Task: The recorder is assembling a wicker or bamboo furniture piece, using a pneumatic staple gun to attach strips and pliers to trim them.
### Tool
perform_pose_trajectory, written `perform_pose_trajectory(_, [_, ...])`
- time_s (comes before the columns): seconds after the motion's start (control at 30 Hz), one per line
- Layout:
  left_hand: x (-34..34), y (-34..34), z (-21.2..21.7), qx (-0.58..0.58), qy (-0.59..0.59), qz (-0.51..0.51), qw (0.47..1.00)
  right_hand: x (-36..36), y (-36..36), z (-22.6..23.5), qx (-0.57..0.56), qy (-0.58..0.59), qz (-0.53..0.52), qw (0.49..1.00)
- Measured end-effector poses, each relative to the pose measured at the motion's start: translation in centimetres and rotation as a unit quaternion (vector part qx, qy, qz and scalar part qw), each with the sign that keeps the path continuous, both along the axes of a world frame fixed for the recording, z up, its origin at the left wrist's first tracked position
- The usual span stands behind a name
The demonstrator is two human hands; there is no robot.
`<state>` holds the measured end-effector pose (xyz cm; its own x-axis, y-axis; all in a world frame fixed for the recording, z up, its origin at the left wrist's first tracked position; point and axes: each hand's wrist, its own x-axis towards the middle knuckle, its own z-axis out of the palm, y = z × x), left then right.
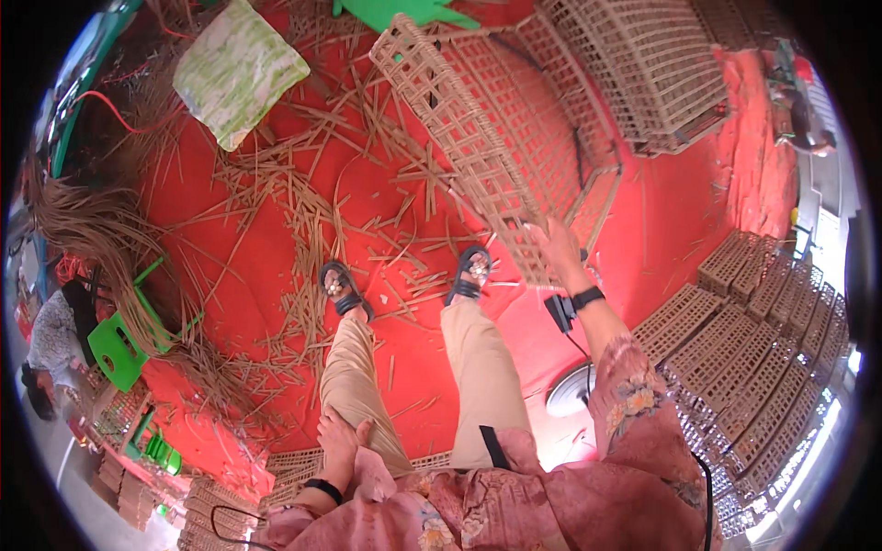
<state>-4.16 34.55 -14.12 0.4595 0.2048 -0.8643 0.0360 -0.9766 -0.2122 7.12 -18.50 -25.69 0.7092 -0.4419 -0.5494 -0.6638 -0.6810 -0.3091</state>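
In my right hand is the near end of a long brown woven basket with an open lattice. My fingers are closed on its edge; some of them are hidden behind the weave. The basket tilts away from me toward the top of the view, its broad inner side facing right. My left hand rests against the thigh of my beige trousers, beside the hem of my shirt, with its fingers laid out and nothing seen in them.
Loose cut strips litter the red floor sheet. Larger woven baskets stand at the upper right, and stacked baskets fill the right side. At left are a fibre bundle, a green chair and another person. A patterned square lies at upper left.
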Motion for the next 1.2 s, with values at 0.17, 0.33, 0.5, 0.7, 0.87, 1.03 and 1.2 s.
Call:
perform_pose_trajectory(0.17, [0.3, -0.4, 1.0, -0.003, -0.028, 0.053, 0.998, -4.1, -1.8, 12.2, 0.163, -0.140, -0.141, 0.966])
perform_pose_trajectory(0.33, [1.4, -2.6, 2.5, -0.003, -0.039, 0.126, 0.991, -7.6, -5.0, 20.0, 0.186, -0.082, -0.198, 0.959])
perform_pose_trajectory(0.5, [0.2, -3.2, 3.4, 0.002, -0.011, 0.200, 0.980, -6.9, -2.1, 22.2, 0.214, -0.069, -0.296, 0.929])
perform_pose_trajectory(0.7, [-2.0, -2.8, 3.2, -0.011, 0.034, 0.295, 0.955, -1.0, 1.4, 25.8, 0.258, -0.045, -0.254, 0.931])
perform_pose_trajectory(0.87, [-1.3, -0.8, 3.6, -0.045, 0.061, 0.300, 0.951, 0.4, 5.2, 28.8, 0.219, -0.010, -0.173, 0.960])
perform_pose_trajectory(1.03, [4.1, 1.9, 3.5, -0.160, -0.044, 0.282, 0.945, -0.2, 12.1, 33.4, 0.184, 0.041, -0.064, 0.980])
perform_pose_trajectory(1.2, [12.1, 1.3, 4.6, -0.357, -0.425, 0.162, 0.816, 0.1, 18.8, 35.3, 0.180, 0.133, 0.040, 0.974])
